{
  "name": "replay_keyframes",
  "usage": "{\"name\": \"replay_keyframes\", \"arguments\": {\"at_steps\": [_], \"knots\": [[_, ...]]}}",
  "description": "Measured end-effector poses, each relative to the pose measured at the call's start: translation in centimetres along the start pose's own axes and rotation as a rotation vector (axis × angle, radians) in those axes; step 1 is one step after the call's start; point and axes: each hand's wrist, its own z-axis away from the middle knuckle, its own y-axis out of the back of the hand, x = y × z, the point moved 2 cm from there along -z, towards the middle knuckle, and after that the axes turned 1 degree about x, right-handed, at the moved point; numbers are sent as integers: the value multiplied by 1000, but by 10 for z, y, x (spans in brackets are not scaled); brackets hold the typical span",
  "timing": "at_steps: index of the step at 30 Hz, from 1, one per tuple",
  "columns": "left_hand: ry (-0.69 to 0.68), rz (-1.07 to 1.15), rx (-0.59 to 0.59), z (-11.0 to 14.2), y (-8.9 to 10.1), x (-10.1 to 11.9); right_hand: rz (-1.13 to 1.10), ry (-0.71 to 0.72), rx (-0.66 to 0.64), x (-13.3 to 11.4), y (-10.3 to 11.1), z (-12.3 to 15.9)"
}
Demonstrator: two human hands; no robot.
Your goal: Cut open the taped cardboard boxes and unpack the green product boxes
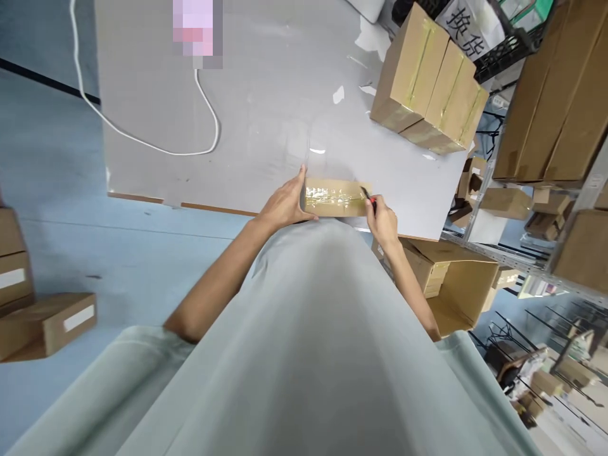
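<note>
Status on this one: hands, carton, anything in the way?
Left hand spread at left end of taped carton. Right hand gripping cutter, tip over carton's right end. Stacked boxes off right, not blocking.

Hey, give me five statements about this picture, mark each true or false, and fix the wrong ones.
1. The right hand holds a black-and-red tool. True.
2. The left hand touches one end of the taped box. True.
3. A black cable lies on the table. False: the white cable lies there.
4. Three cartons stand side by side on the table. True.
5. The big carton near the right arm is shut. False: the big carton gapes open.
</note>
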Motion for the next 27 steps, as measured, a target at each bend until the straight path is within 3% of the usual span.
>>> {"name": "replay_keyframes", "arguments": {"at_steps": [5,8,27], "knots": [[-3,-49,-158,-9,8,4,330,304,-238,-69,-5,-12],[-3,-52,-201,-6,7,5,444,382,-294,-92,-13,-21],[-4,-24,-224,-3,5,-2,608,449,-350,-123,-22,-29]]}}
